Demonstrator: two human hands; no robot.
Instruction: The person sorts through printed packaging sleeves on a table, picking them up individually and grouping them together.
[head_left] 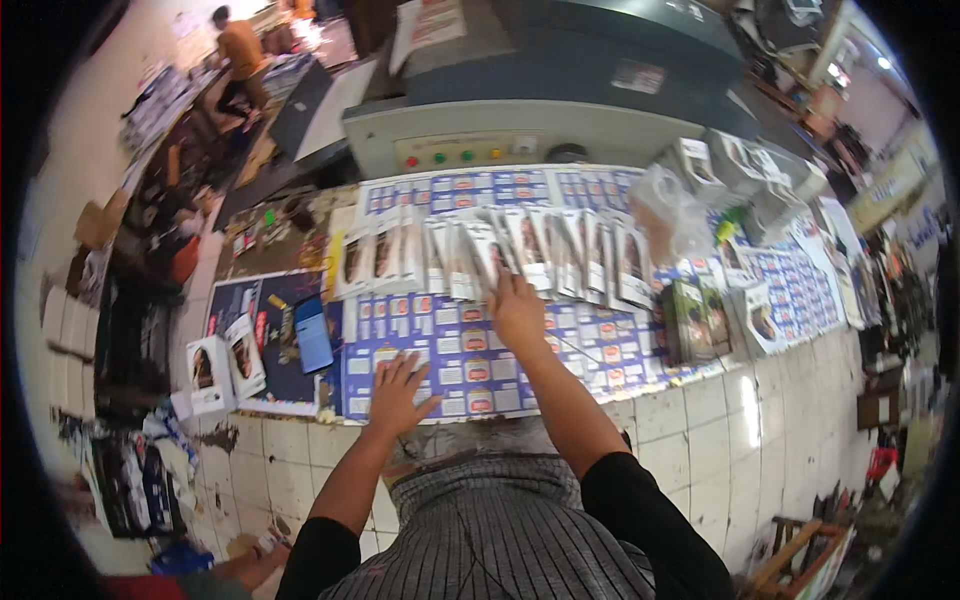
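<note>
Reaching out with the right hand, fingers closed around a few of the flat printed packets fanned in an overlapping row along the far side of the printed sheets. The left hand lies spread flat on those sheets near the front edge. My guess: that row overlaps so loosely that tugging one packet could drag its neighbours askew, or knock the phone beside it.

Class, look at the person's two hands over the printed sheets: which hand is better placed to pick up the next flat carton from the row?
Probably the right hand: it already touches the row of flat cartons. The left hand rests flat on the printed sheets, nearer the person.
</note>
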